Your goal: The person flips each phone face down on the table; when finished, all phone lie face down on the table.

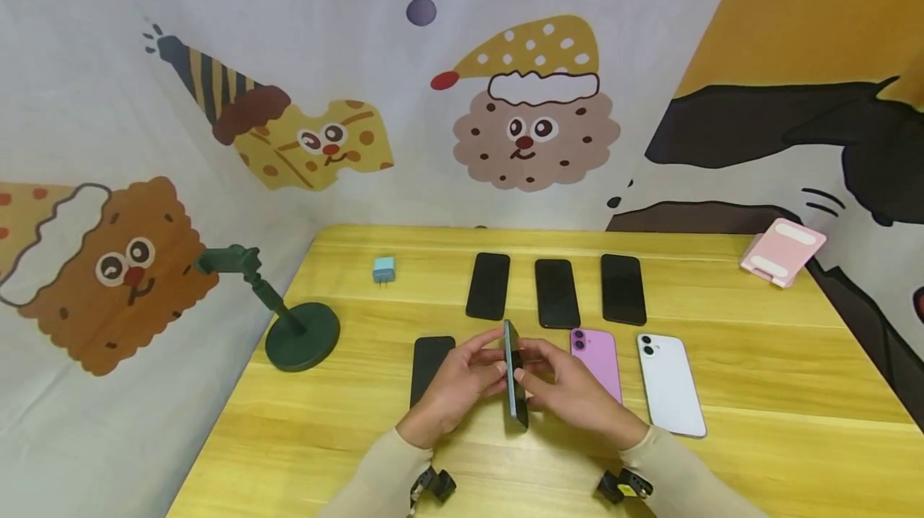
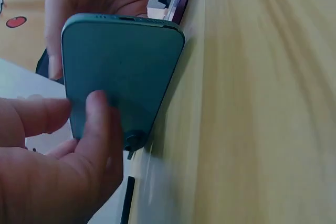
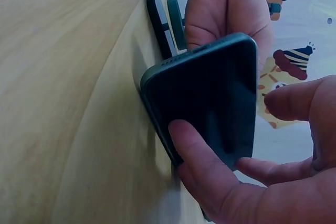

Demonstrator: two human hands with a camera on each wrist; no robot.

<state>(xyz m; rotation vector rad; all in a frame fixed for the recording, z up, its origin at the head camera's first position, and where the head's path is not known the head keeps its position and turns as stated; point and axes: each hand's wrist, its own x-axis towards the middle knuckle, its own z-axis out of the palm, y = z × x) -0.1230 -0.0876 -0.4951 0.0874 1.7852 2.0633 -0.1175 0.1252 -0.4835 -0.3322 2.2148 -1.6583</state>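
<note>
A smartphone (image 1: pixel 513 390) stands on its long edge between my hands, close over the table, its dark screen (image 3: pixel 215 98) facing right. Its blue-green back (image 2: pixel 121 61), with a camera bump at the far lower corner, faces left. My left hand (image 1: pixel 462 382) grips it, thumb against the back. From the other side my right hand (image 1: pixel 573 390) pinches it, thumb on the screen. A black phone (image 1: pixel 427 366) lies partly hidden beyond the left hand. Beside the right hand lies a purple phone (image 1: pixel 601 354), partly covered, with a white phone (image 1: pixel 671 382) further right.
Three black phones (image 1: pixel 488 285) lie in a row at the back of the wooden table (image 1: pixel 765 374). A light blue plug adapter (image 1: pixel 384 269) is at the back left, near a dark green stand (image 1: pixel 303 337). A pink folding holder (image 1: pixel 783 252) sits back right.
</note>
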